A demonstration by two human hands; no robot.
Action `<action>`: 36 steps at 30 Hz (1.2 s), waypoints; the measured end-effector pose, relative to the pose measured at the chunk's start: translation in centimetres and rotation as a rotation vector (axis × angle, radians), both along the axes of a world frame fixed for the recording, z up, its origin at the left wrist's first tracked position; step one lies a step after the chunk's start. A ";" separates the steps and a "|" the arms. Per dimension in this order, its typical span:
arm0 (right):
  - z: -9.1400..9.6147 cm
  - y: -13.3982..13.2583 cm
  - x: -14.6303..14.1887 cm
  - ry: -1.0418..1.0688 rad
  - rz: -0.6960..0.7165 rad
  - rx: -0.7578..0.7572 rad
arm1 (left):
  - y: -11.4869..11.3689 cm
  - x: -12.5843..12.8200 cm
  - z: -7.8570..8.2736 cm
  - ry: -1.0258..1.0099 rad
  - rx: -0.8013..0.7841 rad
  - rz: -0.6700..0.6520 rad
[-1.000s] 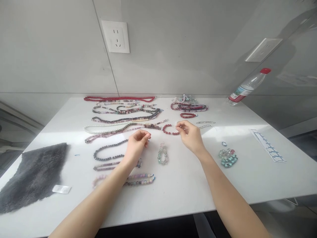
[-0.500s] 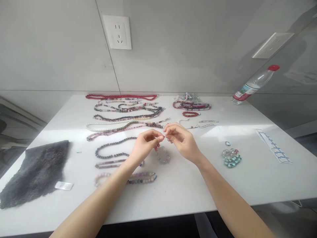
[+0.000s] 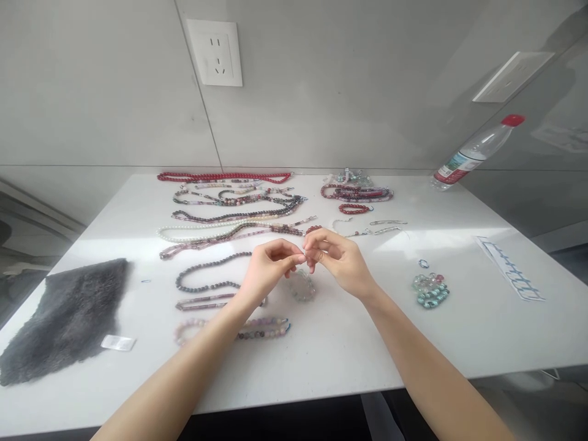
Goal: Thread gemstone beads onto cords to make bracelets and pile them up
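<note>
My left hand (image 3: 270, 267) and my right hand (image 3: 337, 261) are close together above the white table (image 3: 349, 349), their fingertips meeting. The fingers of both hands are pinched, and anything between them is too fine to make out. Just below them lies a loop of pale, frosted beads (image 3: 302, 286). A bit of a red bead loop (image 3: 313, 229) shows behind my right hand, which hides the rest. A dark grey bead strand (image 3: 206, 272) curves left of my left hand, whose wrist covers part of a mixed-colour bead strand (image 3: 264, 327).
Several bead strands lie in rows across the table's far half, including a long red one (image 3: 224, 177). A grey fur mat (image 3: 68, 321) lies at the left edge. Turquoise beads (image 3: 430, 291), a printed paper strip (image 3: 509, 271) and a plastic bottle (image 3: 475, 153) are on the right.
My hands have come together from a wider spacing, my right hand moving left over the red bead loop and now hiding most of it. The view has tilted slightly.
</note>
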State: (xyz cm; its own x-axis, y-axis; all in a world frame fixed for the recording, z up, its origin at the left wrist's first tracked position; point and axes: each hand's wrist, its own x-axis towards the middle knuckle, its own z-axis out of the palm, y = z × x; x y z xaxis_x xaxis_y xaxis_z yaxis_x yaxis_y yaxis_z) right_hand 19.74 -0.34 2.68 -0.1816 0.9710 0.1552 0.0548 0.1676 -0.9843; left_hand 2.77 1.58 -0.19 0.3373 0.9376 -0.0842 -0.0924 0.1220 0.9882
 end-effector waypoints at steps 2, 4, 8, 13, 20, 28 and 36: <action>0.0 -0.1 -0.1 0.005 -0.006 -0.028 | 0.0 0.0 0.0 0.015 0.004 -0.001; -0.1 -0.1 -0.2 0.006 -0.016 -0.036 | 0.0 0.1 0.0 0.026 0.000 -0.001; -0.3 -0.1 -0.3 -0.015 -0.042 -0.036 | -0.2 0.2 0.1 0.029 -0.003 -0.005; -0.6 0.0 -0.7 -0.024 -0.114 -0.036 | -0.3 0.2 0.2 0.012 0.007 0.018; -1.0 -0.2 -1.1 -0.002 -0.178 -0.034 | -0.4 0.3 0.4 0.022 0.049 0.119; -1.0 -0.1 -0.8 0.110 -0.168 -0.172 | -0.3 0.3 0.3 0.014 0.071 0.132; -0.8 -0.2 -0.9 0.243 -0.116 -0.298 | 0.1 0.2 0.2 -0.046 0.149 -0.026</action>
